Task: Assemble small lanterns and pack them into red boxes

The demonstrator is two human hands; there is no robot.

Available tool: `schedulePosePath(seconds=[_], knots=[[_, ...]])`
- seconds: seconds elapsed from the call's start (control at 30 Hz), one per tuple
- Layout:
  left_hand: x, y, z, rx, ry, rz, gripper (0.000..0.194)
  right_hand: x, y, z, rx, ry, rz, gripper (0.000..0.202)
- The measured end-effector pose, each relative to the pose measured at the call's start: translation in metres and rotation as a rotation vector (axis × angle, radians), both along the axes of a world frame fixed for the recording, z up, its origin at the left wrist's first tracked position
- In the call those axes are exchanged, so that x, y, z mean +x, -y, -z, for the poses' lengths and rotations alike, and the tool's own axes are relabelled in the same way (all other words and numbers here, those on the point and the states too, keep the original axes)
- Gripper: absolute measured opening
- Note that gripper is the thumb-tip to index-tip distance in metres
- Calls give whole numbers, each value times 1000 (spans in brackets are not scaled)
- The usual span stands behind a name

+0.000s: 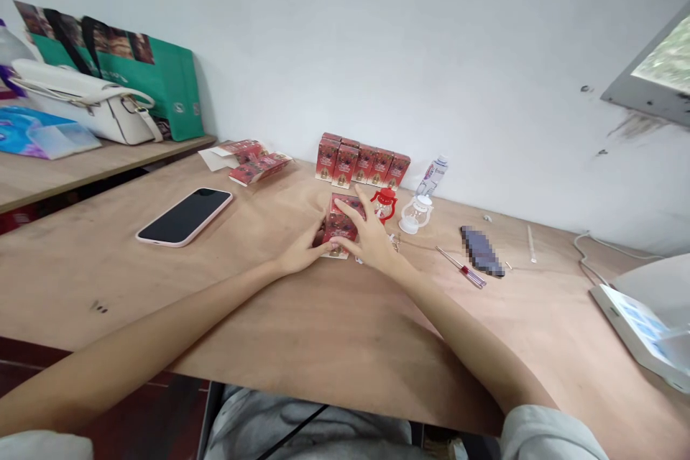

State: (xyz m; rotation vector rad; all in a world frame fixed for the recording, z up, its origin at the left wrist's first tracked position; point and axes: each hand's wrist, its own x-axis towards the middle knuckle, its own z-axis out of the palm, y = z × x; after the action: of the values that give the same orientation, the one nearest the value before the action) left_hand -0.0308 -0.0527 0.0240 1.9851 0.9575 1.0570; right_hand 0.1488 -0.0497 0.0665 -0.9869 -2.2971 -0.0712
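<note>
A small red printed cardboard box [345,225] is between my two hands, near the middle of the table. My left hand [302,250] grips its left side, with the thumb across the near end and some fingers hidden behind the box. My right hand [373,238] spans its right side, thumb at the near end and fingers stretched along the top and far part. Just right of the box stand a red mini lantern [384,205] and a white mini lantern [415,215]. Small bits [395,241] lie beside my right hand, too small to name.
Several upright red boxes [362,164] and a bottle [433,176] stand near the wall. Flattened cartons [261,167] and a phone [186,217] lie to the left. A screwdriver [462,268], a blurred dark item [482,251] and a white power strip [639,334] lie to the right.
</note>
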Motion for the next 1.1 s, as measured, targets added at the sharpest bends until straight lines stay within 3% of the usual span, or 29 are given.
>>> schedulePosePath(seconds=[0.1, 0.2, 0.37, 0.57, 0.83, 0.97, 1.1], knots=[[-2, -4, 8, 104, -263, -129, 57, -15, -5, 8, -6, -42, 146, 63], [-6, -8, 13, 116, -494, -213, 62, -31, -22, 1, -38, 47, 236, 63], [-9, -9, 15, 174, -675, -175, 56, -43, -76, -21, 132, 267, 416, 55], [-9, -8, 14, 205, -720, -138, 53, -40, -134, -28, 31, 366, 543, 49], [-10, -10, 21, 213, -660, -143, 51, -18, -165, -32, -106, 190, 697, 66], [-9, -9, 21, 213, -651, -145, 50, -4, -186, -32, -213, 82, 669, 82], [-8, -7, 18, 215, -693, -148, 51, 4, -206, -34, -285, 178, 595, 90]])
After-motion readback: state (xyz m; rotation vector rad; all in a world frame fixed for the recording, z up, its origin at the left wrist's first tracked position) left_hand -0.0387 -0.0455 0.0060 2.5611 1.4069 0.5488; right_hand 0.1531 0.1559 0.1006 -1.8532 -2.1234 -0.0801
